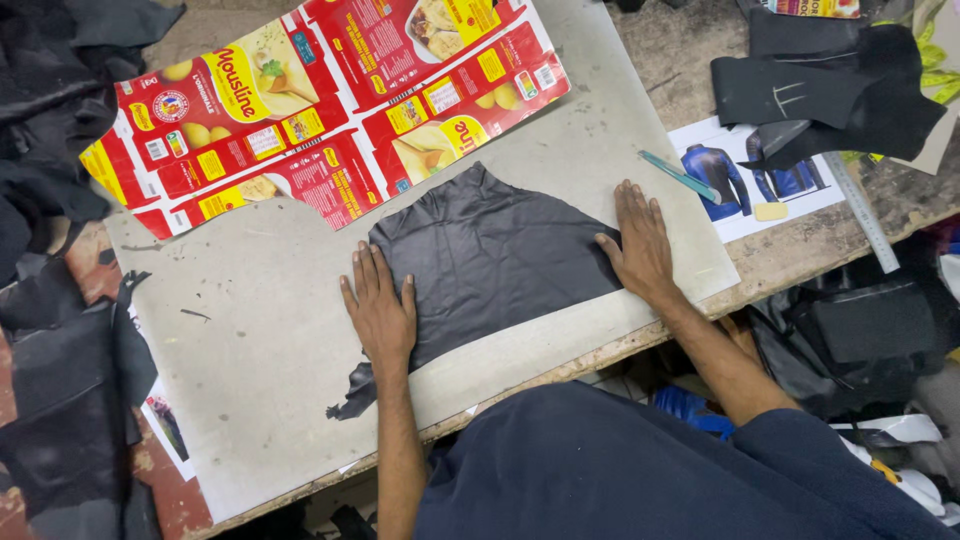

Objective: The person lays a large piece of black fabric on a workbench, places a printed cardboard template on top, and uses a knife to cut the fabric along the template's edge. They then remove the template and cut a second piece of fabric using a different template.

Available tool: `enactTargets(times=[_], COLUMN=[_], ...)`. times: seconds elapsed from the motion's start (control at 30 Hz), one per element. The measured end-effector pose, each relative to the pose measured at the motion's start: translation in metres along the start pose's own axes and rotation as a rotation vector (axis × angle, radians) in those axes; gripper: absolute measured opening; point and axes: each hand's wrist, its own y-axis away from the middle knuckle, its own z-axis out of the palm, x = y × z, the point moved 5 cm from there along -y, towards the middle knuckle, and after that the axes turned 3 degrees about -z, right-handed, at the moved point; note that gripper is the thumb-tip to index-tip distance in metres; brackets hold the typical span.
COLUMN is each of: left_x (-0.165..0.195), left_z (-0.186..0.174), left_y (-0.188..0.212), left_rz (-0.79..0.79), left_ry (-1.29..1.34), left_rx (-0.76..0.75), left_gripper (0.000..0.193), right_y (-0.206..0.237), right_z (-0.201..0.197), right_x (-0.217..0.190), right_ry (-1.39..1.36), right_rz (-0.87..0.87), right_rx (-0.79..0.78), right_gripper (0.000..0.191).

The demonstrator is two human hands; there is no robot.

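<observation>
Head view, left to right: flattened red and yellow carton (330,105) lies far-left on the grey board (250,330) topping the bench. Left hand (380,310) presses flat, fingers spread, on the black leather piece's (490,255) near-left edge, grasping nothing. Right hand (640,245) lies flat and open on its right edge. A teal pen (680,177) lies just beyond that hand.

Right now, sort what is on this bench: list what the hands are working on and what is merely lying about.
In hand: left hand and right hand, both flat on the black leather piece, on the grey board.

Lying about: flattened red and yellow carton, teal pen, jacket picture sheet, metal ruler, black leather scraps.
</observation>
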Motion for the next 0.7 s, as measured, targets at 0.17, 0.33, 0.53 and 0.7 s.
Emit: enactTargets(times=[0.17, 0.33, 0.53, 0.7], left_x=[-0.005, -0.002, 0.007, 0.011], left_z=[0.003, 0.002, -0.001, -0.003], left_y=[0.003, 0.003, 0.004, 0.007], left_rz=[-0.015, -0.023, -0.011, 0.004], left_ry=[0.008, 0.016, 0.024, 0.037], left_rx=[-0.013, -0.017, -0.025, -0.029], left_gripper=[0.068, 0.069, 0.070, 0.068], right_y=[0.002, 0.000, 0.002, 0.006], right_z=[0.004, 0.005, 0.000, -0.004], right_x=[-0.002, 0.000, 0.003, 0.003], right_ry=[0.007, 0.047, 0.050, 0.062], right_rz=[-0.013, 0.003, 0.025, 0.041], right_rx=[0.008, -0.004, 0.005, -0.004], right_gripper=[0.076, 0.076, 0.077, 0.077])
